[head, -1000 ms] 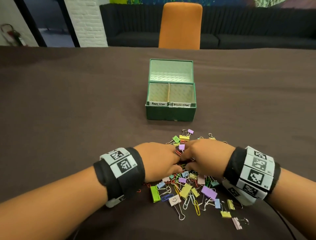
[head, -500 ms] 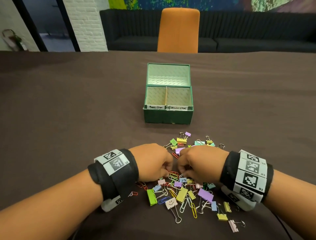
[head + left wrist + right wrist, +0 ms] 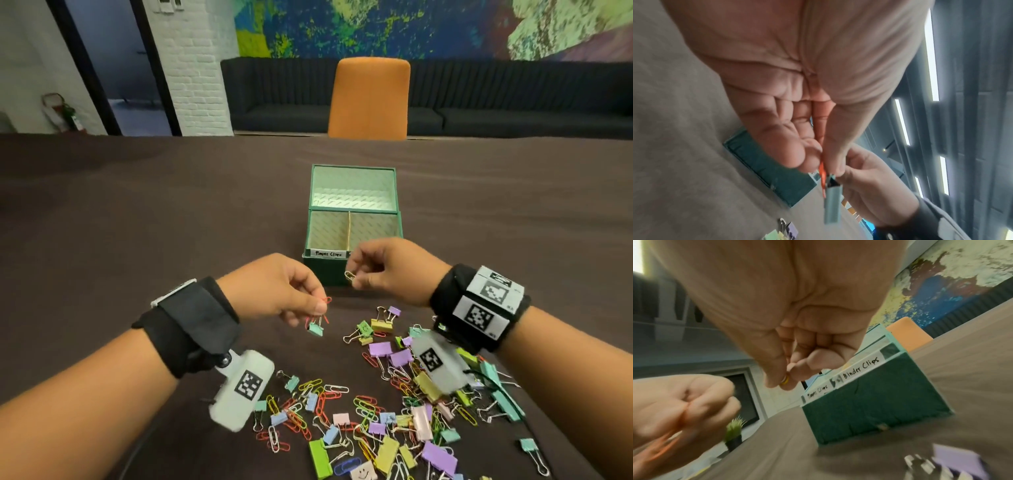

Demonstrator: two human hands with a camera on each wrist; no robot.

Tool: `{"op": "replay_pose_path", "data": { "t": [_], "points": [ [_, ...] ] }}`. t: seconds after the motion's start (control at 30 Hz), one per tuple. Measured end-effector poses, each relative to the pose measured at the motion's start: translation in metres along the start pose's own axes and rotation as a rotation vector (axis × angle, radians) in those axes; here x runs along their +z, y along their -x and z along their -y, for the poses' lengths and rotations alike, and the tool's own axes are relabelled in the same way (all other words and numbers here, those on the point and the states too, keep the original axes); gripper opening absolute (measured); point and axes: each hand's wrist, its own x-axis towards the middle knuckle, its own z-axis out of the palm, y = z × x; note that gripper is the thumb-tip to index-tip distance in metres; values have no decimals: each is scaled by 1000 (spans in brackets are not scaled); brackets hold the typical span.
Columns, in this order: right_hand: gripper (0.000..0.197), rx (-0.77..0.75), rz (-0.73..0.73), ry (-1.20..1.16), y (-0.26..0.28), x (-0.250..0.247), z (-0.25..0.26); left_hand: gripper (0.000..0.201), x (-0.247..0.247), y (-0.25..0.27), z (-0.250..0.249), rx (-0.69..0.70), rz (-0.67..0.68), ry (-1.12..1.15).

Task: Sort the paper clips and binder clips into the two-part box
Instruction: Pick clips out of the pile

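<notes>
Leftmost, the left hand [image 3: 274,291] hovers above the brown table [image 3: 137,240], thumb and fingertips pinching red paper clips [image 3: 325,303] with a teal binder clip [image 3: 315,329] dangling below them; how the binder clip hangs on is unclear. Left wrist view shows the same pinch: orange-red wire at the fingertips, teal clip [image 3: 832,201] hanging under. Black wrist strap with a tagged white camera pod [image 3: 241,389] sits on the left forearm.

Centre far: green two-part box [image 3: 322,270], lid open and tipped back, divider down the middle, both compartments look bare. Front labels read "Paper Clips" on the left, "Binder Clips" [image 3: 859,368] on the right.

Right of centre, the right hand [image 3: 390,270] is raised just in front of the box's near wall, fingers curled, thumb and forefinger pinching a yellow paper clip [image 3: 349,275]; in the right wrist view it shows as a yellow loop [image 3: 785,379].

Near and right, the mixed clip pile [image 3: 394,421] is spread on the table: pastel binder clips and coloured paper clips, loosely tangled, well short of the box.
</notes>
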Motion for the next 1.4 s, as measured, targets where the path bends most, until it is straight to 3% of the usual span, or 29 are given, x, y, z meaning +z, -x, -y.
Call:
{"op": "replay_pose_path", "data": {
  "t": [0.17,0.27,0.4,0.53,0.63,0.73,0.8,0.9,1.0,1.1,1.23,1.4],
  "points": [
    [13,36,-133,-22,-50,-7,7,7,3,-2,2,-33,227,-136],
    [12,73,-145,36,-70,-8,9,6,7,-1,3,-55,220,-132],
    [5,125,-146,131,-84,-4,7,3,-8,-17,6,8,-113,-151],
    [15,110,-209,184,-73,-2,7,6,-26,-48,1,123,-505,-361],
    [1,22,-145,269,-38,-1,13,13,-32,-68,-5,136,-612,-438],
    [9,32,190,443,8,7,13,31,-30,-76,-5,92,-556,-473],
    [5,44,308,537,38,15,6,34,-21,-70,-4,105,-543,-593],
    [12,22,352,571,72,22,-4,17,8,-40,-7,215,-464,-665],
    [16,17,391,524,91,28,-8,14,43,-7,-5,286,-110,-732],
    [17,-25,379,478,101,37,-10,20,69,9,2,238,184,-849],
    [38,-16,442,485,104,46,-7,32,89,12,8,222,302,-961],
    [17,9,412,434,106,48,-6,36,104,13,7,198,299,-1041]
  ]
}}
